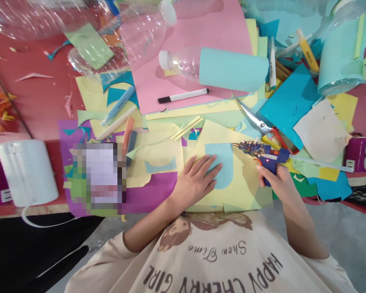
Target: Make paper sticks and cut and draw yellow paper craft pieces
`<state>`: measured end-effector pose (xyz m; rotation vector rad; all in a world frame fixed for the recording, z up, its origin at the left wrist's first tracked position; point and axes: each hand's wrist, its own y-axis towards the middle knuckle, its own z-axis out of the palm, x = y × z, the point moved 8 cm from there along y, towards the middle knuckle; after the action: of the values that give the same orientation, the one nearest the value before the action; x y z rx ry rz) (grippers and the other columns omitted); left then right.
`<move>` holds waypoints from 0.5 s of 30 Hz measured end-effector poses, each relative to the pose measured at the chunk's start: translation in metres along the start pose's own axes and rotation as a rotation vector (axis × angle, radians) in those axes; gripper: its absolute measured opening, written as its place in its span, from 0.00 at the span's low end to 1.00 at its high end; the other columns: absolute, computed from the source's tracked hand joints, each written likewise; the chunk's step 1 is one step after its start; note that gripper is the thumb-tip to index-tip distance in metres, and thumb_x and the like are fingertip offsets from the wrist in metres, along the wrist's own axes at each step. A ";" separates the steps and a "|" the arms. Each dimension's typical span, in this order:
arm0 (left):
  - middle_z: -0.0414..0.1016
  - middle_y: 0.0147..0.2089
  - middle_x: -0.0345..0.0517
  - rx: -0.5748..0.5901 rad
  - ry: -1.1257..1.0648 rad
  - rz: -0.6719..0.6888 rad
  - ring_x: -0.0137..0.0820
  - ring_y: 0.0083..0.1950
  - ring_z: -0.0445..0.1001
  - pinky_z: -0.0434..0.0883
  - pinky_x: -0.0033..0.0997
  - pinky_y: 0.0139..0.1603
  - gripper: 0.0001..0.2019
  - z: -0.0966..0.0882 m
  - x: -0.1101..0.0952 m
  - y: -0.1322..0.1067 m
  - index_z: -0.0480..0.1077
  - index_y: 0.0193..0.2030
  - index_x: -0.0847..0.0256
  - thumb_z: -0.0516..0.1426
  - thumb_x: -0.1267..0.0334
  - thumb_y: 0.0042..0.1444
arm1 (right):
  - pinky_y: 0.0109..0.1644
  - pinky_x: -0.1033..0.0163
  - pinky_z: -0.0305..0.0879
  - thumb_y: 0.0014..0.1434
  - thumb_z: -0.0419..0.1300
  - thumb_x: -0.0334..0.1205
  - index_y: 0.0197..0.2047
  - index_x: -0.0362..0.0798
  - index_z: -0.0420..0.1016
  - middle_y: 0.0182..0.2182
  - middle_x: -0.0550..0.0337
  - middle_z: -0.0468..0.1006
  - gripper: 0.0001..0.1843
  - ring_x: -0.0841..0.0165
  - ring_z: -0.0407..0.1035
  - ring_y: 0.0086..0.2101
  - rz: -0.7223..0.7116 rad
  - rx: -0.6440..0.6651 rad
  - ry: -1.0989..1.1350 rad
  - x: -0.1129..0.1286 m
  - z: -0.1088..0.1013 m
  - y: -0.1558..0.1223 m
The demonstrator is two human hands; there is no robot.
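Note:
My left hand (198, 179) lies flat with fingers stretched out, pressing on a light-blue paper shape (224, 169) that rests on a yellow sheet (244, 191). My right hand (276, 179) is closed around the grip of a blue glue gun (266, 154). The gun's nozzle points left and sits at the upper right corner of the light-blue shape. A glue stick (323, 163) pokes out of the gun's back toward the right.
Red-handled scissors (259, 122) lie just beyond the glue gun. A plastic bottle wrapped in light-blue paper (228, 69) and a black-capped marker (183, 96) rest on pink paper (201, 28). Paper scraps, pens and clear bottles cover the red table (33, 93). A white container (27, 171) stands at left.

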<state>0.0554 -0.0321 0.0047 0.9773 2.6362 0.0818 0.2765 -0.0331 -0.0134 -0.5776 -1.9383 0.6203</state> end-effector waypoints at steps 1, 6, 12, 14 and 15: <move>0.71 0.62 0.47 -0.002 0.001 0.001 0.38 0.62 0.69 0.59 0.43 0.65 0.18 0.000 0.000 0.000 0.68 0.59 0.54 0.53 0.60 0.63 | 0.26 0.65 0.59 0.55 0.58 0.51 0.19 0.50 0.63 0.13 0.64 0.67 0.20 0.72 0.61 0.18 0.000 -0.002 -0.002 0.000 0.000 0.000; 0.71 0.62 0.47 0.007 -0.003 -0.002 0.38 0.63 0.68 0.59 0.44 0.66 0.18 0.001 0.000 -0.001 0.68 0.60 0.54 0.53 0.59 0.63 | 0.25 0.64 0.59 0.55 0.59 0.50 0.17 0.50 0.62 0.13 0.63 0.67 0.20 0.71 0.61 0.18 -0.005 -0.006 -0.008 0.003 -0.001 -0.001; 0.71 0.62 0.47 0.002 -0.008 0.000 0.38 0.62 0.69 0.58 0.43 0.67 0.18 0.001 0.000 0.000 0.68 0.59 0.54 0.53 0.60 0.63 | 0.25 0.64 0.60 0.55 0.58 0.51 0.14 0.50 0.63 0.12 0.62 0.67 0.23 0.71 0.62 0.18 -0.015 0.003 -0.036 0.003 -0.002 -0.002; 0.71 0.62 0.47 0.001 -0.005 0.001 0.38 0.62 0.69 0.58 0.43 0.66 0.18 0.000 0.000 0.000 0.68 0.59 0.54 0.53 0.60 0.63 | 0.25 0.64 0.60 0.56 0.58 0.51 0.14 0.50 0.62 0.13 0.62 0.68 0.23 0.71 0.62 0.18 -0.011 0.008 -0.044 0.002 -0.002 -0.002; 0.71 0.62 0.47 0.003 -0.003 0.001 0.38 0.62 0.69 0.58 0.43 0.66 0.18 0.000 0.000 0.000 0.68 0.59 0.54 0.53 0.60 0.63 | 0.26 0.64 0.60 0.56 0.58 0.51 0.14 0.50 0.63 0.13 0.62 0.67 0.23 0.71 0.62 0.18 -0.010 0.010 -0.047 0.002 -0.001 -0.002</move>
<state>0.0556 -0.0319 0.0045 0.9791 2.6332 0.0767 0.2764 -0.0328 -0.0103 -0.5509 -1.9801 0.6420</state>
